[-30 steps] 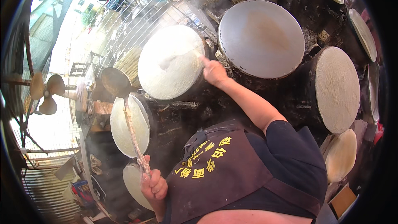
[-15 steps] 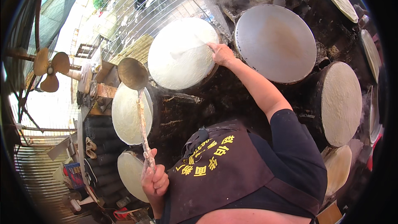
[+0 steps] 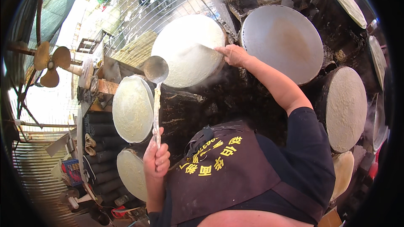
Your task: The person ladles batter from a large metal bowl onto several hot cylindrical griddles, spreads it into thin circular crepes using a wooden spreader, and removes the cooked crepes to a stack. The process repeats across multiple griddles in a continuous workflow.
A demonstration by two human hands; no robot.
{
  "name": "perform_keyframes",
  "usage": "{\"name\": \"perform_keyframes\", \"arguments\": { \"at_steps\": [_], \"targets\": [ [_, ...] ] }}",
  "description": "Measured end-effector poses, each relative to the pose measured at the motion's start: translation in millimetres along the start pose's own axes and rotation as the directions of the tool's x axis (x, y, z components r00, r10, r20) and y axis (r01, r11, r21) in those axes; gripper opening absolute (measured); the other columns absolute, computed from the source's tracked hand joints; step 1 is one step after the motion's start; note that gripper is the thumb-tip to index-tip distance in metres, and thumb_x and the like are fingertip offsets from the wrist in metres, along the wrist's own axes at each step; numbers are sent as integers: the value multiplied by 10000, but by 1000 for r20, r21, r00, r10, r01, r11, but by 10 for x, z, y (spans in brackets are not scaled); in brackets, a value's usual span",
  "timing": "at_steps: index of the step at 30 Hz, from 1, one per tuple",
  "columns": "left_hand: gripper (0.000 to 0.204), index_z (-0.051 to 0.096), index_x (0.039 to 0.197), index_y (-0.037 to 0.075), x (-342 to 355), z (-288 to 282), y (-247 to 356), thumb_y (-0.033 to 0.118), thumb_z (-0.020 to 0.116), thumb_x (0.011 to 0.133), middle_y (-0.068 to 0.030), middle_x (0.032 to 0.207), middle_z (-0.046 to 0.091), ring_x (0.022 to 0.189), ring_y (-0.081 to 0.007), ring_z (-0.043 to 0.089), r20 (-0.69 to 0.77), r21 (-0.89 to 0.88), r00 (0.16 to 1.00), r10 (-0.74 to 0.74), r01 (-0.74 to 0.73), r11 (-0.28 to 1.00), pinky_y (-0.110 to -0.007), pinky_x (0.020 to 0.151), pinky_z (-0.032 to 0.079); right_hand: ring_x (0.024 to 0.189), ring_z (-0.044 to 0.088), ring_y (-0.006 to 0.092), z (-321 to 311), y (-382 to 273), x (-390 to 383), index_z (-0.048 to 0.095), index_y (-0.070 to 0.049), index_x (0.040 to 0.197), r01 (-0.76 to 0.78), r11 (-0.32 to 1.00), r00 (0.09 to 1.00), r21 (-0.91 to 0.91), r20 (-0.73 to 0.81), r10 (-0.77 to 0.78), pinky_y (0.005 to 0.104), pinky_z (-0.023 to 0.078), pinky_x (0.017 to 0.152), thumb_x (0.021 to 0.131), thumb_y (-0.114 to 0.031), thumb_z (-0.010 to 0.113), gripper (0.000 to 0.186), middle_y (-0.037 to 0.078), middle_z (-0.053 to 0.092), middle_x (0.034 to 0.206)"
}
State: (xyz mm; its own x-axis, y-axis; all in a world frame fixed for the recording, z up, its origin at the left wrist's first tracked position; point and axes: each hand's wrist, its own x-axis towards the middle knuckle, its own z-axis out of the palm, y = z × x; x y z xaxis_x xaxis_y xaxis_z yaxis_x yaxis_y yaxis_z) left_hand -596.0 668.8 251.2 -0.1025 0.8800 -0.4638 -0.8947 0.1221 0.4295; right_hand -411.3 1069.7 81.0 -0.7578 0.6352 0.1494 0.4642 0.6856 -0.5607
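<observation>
My left hand (image 3: pixel 156 156) is wrapped round the batter-smeared handle of a ladle (image 3: pixel 156 69), whose round metal bowl points away from me, in front of the far round griddle. That griddle is covered by a layer of pale batter (image 3: pixel 191 67), with a greyer, wedge-shaped patch in its middle. At its right edge, my right hand (image 3: pixel 234 54) has its fingers pressed together against the batter side. A thin edge runs from the fingertips across the layer; whether it is a scraper or a lifted flap I cannot tell. To the right sits a bare grey griddle (image 3: pixel 282 44) with a brownish patch.
Batter-covered griddles stand at my left (image 3: pixel 133 109), lower left (image 3: pixel 131 174) and right (image 3: pixel 346 108), with more along the right rim. A three-bladed fan (image 3: pixel 51 64) is at the far left. Wire bars (image 3: pixel 130 21) run behind the griddles. Faint steam rises.
The ladle's bowl has swung right and a little nearer, and its handle stands more upright. My right hand has shifted slightly right along the griddle's edge.
</observation>
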Motion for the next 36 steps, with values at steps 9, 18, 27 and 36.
{"name": "perform_keyframes", "arguments": {
  "at_steps": [9, 18, 27, 36],
  "targets": [
    [360, 409, 1349, 166, 812, -216, 284, 204, 459, 995, -1, 694, 415, 484, -56, 392, -229, 351, 964, 133, -45, 935, -177, 336, 328, 781, 598, 350, -175, 54, -1052, 521, -141, 1313, -45, 972, 997, 231, -52, 59, 416, 478, 721, 785, -19, 538, 542, 186, 608, 880],
    [326, 461, 1270, 124, 1675, 107, 244, 166, 469, 947, 8, 669, 444, 466, -65, 416, -255, 885, 871, 421, 34, 464, -224, 355, 353, 582, 618, 178, 516, -862, -1390, 456, -146, 1379, -414, 510, 893, 754, 229, 387, 320, 530, 545, 845, -53, 541, 549, 134, 628, 773],
    [124, 404, 990, 117, 1793, 624, -328, 83, 508, 931, -36, 739, 470, 555, -143, 473, -311, 594, 941, 132, 85, 800, -328, 465, 436, 490, 535, 154, 973, -1188, -1359, 386, -165, 1434, -362, 360, 909, 860, 239, 342, 298, 457, 458, 864, -12, 552, 613, 90, 562, 654],
    [365, 414, 1251, -83, 1128, 422, 120, 189, 307, 1033, -17, 685, 392, 433, -67, 356, 191, -422, 967, -170, 237, 875, -216, 313, 321, 742, 588, 379, 604, -875, -1360, 439, -157, 1383, 56, 886, 924, 461, -361, 130, 451, 482, 679, 809, -38, 577, 603, 207, 568, 797]
  ]
}}
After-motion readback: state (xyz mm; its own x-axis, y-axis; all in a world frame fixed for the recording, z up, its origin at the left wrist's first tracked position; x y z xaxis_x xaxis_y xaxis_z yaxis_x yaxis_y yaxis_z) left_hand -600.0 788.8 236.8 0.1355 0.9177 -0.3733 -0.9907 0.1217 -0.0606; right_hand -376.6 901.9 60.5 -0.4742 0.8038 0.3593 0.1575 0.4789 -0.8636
